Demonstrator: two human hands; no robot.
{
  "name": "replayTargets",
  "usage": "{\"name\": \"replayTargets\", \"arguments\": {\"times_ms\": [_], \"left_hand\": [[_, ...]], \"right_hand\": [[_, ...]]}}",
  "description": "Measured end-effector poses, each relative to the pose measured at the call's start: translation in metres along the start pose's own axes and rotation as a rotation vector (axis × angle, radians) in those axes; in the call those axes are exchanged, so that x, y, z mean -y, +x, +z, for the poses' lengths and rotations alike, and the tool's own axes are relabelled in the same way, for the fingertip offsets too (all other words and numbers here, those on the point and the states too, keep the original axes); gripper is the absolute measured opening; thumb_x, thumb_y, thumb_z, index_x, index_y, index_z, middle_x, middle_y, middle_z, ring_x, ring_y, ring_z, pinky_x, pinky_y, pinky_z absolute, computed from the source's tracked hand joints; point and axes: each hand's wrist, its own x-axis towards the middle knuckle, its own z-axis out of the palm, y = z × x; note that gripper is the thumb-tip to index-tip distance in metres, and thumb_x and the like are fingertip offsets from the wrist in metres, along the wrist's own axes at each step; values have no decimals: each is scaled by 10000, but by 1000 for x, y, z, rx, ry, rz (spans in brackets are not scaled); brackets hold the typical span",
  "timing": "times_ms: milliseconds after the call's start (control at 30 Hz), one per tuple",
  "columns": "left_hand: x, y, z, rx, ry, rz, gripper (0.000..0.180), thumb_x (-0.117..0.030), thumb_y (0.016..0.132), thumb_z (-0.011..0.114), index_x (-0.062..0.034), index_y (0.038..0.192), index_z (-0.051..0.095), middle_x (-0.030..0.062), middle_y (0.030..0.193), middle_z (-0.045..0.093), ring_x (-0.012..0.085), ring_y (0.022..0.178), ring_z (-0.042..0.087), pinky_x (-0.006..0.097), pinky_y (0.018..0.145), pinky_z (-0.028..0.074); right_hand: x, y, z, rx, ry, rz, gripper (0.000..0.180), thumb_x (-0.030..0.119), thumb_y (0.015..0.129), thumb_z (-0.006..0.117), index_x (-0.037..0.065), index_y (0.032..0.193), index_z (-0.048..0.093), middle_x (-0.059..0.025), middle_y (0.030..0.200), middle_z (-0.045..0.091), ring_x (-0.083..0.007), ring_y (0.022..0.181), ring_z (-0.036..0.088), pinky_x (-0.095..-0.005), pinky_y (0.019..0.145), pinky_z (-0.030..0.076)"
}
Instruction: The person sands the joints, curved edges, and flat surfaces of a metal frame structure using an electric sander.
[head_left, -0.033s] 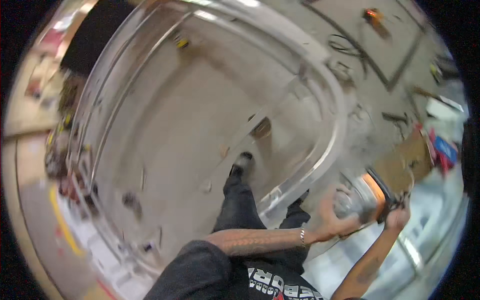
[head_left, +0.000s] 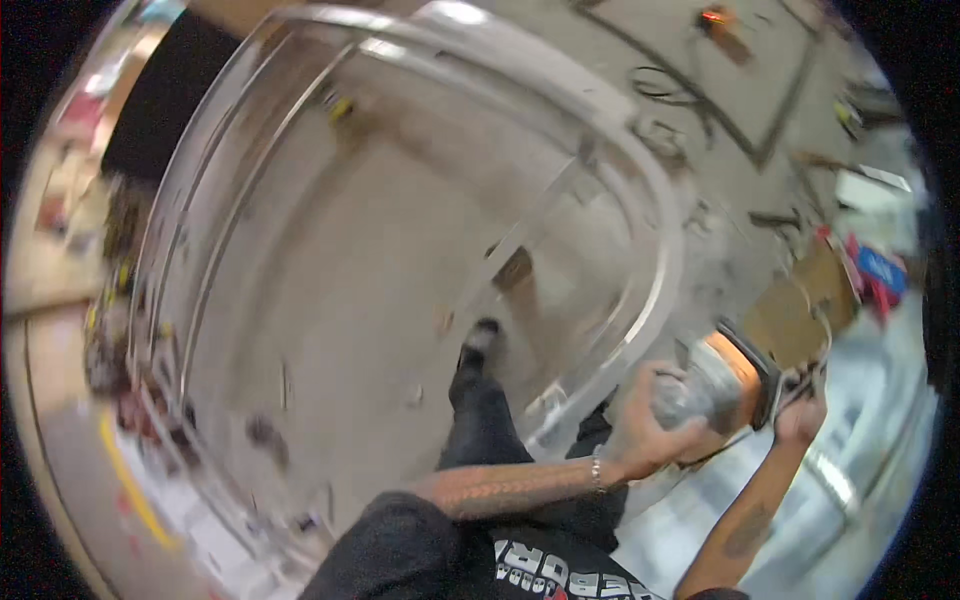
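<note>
A power tool (head_left: 724, 382) with a rounded grey end, an orange band and a black end lies between my two hands; blur hides its exact kind. My left hand (head_left: 652, 428), a bracelet at its wrist, is wrapped round the grey end with the thumb and fingers curled. At the black end my right hand (head_left: 800, 412) is closed on a part of the tool, with a cord beside the fingers. Just left of the tool runs the curved end of a large metal frame (head_left: 664, 250), apart from both hands.
My leg (head_left: 482, 415) stands inside the frame on the grey floor. Beyond the tool are a brown cardboard piece (head_left: 805, 310) and a blue and pink item (head_left: 882, 268). A looped cable (head_left: 660, 88) and an orange-topped object (head_left: 717, 18) lie far right. A black panel (head_left: 165, 100) is far left.
The whole view has shifted slightly, with the far things moving left and up. Both hands keep their hold on the tool, which appears a little less blurred.
</note>
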Motion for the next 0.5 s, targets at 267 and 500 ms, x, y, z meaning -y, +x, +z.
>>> {"name": "replayTargets", "arguments": {"times_ms": [267, 500], "left_hand": [[-87, 61, -250, -268, -404, -30, 587, -249, 803, 686, -68, 1296, 422, 42, 980, 521, 147, 787, 568, 300, 641, 524], [-133, 123, -401, -487, -110, 71, 564, -219, 799, 735, -52, 1258, 453, 85, 1047, 544, 164, 921, 569, 324, 786, 522]], "right_hand": [[-121, -55, 282, 269, -101, -9, 356, 119, 1008, 579, 91, 1363, 556, -68, 996, 699, -195, 853, 683, -337, 781, 546], [-272, -82, 364, 353, -908, 238, 448, 224, 996, 632, 19, 1390, 575, -198, 1260, 669, -316, 1135, 666, -410, 1012, 510]]}}
